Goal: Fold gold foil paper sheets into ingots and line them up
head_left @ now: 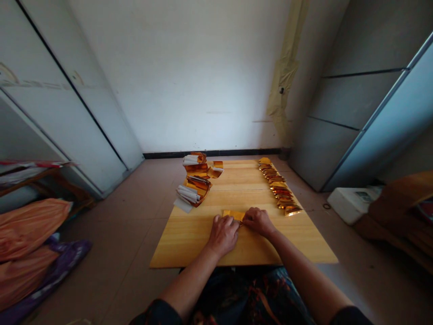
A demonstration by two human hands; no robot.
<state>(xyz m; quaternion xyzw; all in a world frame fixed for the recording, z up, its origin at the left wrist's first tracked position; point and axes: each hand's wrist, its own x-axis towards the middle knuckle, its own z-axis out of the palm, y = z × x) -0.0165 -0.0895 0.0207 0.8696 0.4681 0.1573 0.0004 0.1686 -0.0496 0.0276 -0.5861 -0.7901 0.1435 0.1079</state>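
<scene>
A sheet of gold foil paper (pixel 233 213) lies on the wooden board, partly covered by my hands. My left hand (pixel 223 234) has its fingers curled down on the paper's near left part. My right hand (pixel 258 220) pinches the right end, close to the left fingertips. The edge between the hands looks folded, though the fingers hide most of it. To the upper left are loose stacks of gold foil sheets (pixel 196 169) with pale undersides, some curled. Along the right side runs a row of folded gold foil pieces (pixel 278 189), packed against one another.
The light wooden board (pixel 189 246) reaches almost to my lap. Beyond it stands a white wall (pixel 203 90) with a dark skirting. A grey cabinet (pixel 345 95) is on the right, near a white box (pixel 348 203). Orange and purple bags (pixel 34 230) lie at the left.
</scene>
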